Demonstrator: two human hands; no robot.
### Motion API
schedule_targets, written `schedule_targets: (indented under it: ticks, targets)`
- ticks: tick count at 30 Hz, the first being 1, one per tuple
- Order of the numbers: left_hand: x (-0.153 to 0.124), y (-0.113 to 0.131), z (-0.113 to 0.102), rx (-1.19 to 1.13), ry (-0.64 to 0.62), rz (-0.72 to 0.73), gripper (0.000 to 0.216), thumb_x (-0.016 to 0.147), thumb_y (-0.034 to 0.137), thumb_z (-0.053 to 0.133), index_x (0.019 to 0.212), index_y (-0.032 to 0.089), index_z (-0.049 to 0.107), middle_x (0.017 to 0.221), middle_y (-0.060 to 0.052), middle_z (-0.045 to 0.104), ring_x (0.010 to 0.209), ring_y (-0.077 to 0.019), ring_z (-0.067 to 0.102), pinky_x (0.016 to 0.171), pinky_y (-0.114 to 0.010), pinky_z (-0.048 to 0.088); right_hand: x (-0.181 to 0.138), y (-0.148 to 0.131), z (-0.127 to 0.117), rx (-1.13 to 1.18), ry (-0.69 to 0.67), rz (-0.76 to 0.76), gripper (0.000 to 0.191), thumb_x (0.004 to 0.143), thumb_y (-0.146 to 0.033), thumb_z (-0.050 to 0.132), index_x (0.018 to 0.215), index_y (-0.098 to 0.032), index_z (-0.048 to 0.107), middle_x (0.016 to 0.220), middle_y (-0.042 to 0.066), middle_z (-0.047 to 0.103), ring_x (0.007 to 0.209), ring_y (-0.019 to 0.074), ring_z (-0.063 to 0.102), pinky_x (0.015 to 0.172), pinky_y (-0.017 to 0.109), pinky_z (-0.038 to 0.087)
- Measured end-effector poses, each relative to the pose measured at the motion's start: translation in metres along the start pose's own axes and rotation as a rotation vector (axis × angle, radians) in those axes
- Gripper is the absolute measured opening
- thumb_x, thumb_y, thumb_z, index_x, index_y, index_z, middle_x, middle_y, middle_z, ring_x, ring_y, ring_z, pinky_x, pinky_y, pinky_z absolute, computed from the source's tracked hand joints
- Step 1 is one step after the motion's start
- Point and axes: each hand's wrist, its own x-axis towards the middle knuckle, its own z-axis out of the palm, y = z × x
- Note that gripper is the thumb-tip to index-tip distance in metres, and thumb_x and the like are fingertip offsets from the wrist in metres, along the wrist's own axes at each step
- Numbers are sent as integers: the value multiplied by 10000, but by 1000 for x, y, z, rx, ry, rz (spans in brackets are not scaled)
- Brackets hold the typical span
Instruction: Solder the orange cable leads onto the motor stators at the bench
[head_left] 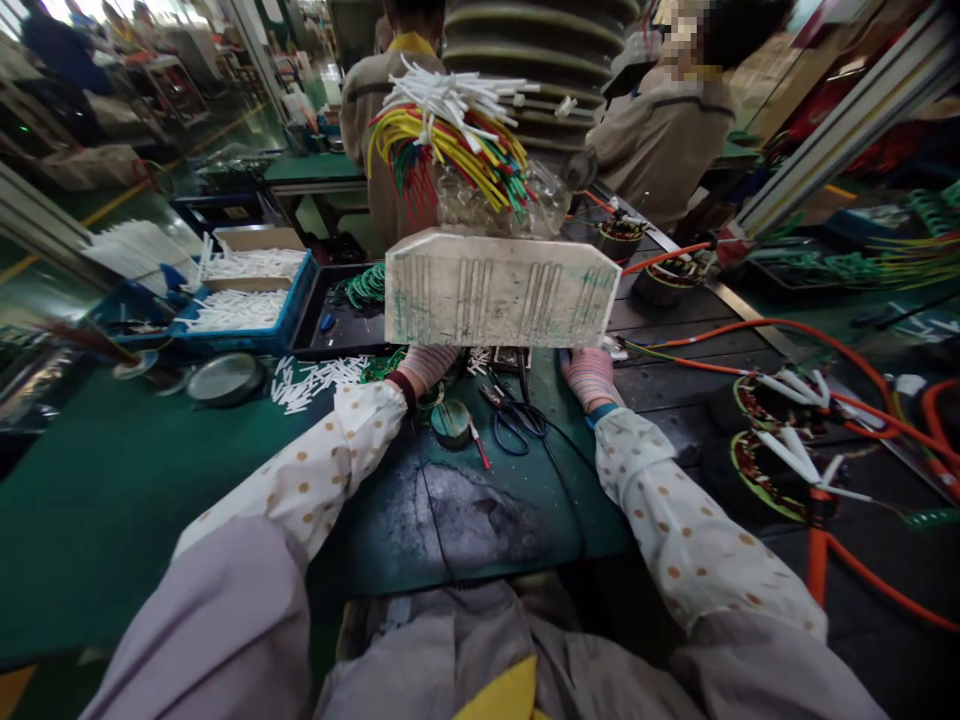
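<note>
My left hand (429,366), in a striped glove, reaches under the lower edge of a pale, stained panel (501,290). Its fingers are hidden by that panel, so I cannot see what they hold. Coils of green wire (379,368) and loose white sleeves (319,380) lie beside it. My right hand (590,376), also gloved, is at the panel's lower right corner, near a white-sleeved wire end (616,348) of an orange cable. Its fingers are mostly covered too. Between the hands lie scissors (514,430) with dark handles and a small round tin (451,424).
Left stand a blue bin (289,310) of white sleeves, a black tray (330,335) and a round metal lid (225,380). Wound motor stators (769,475) with orange cables (892,570) sit on the right. Coloured wires (480,150) hang by a ribbed duct (532,40); co-workers sit beyond.
</note>
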Motion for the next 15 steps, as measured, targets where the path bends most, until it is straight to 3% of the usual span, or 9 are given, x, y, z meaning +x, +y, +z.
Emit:
schedule_targets:
  ticks: [4, 9, 13, 15]
  targets:
    - [-21, -11, -13, 3, 101, -54, 396, 1018, 84, 546, 1370, 28, 720, 1215, -290, 811, 1284, -418, 753, 1145, -589, 582, 0, 0, 0, 14, 9, -4, 483, 1133, -344, 429, 1336, -122, 806, 1205, 251, 814, 1166, 372, 777, 951, 427, 545]
    - [-78, -28, -24, -22, 227, -104, 359, 1080, 182, 545, 1369, 87, 736, 1309, -246, 779, 1311, -374, 725, 1157, -495, 592, -1, 0, -1, 27, 9, -3, 504, 1128, -356, 412, 1322, -112, 808, 1186, 257, 812, 1145, 379, 770, 934, 436, 537]
    - [-124, -23, -11, -166, 448, 88, 254, 1124, 290, 577, 1220, 179, 785, 1280, -157, 783, 1220, -309, 750, 1076, -429, 640, -4, 1, -2, 21, 6, 11, 548, 1138, -371, 363, 1292, -85, 805, 1211, 278, 802, 1168, 397, 754, 939, 446, 528]
    - [-137, -14, 0, -237, 452, 210, 242, 1138, 297, 582, 1214, 211, 794, 1330, -134, 781, 1229, -277, 760, 1062, -390, 651, -5, 0, -4, 21, 5, 14, 552, 1141, -371, 351, 1284, -85, 802, 1224, 276, 804, 1163, 394, 754, 932, 438, 523]
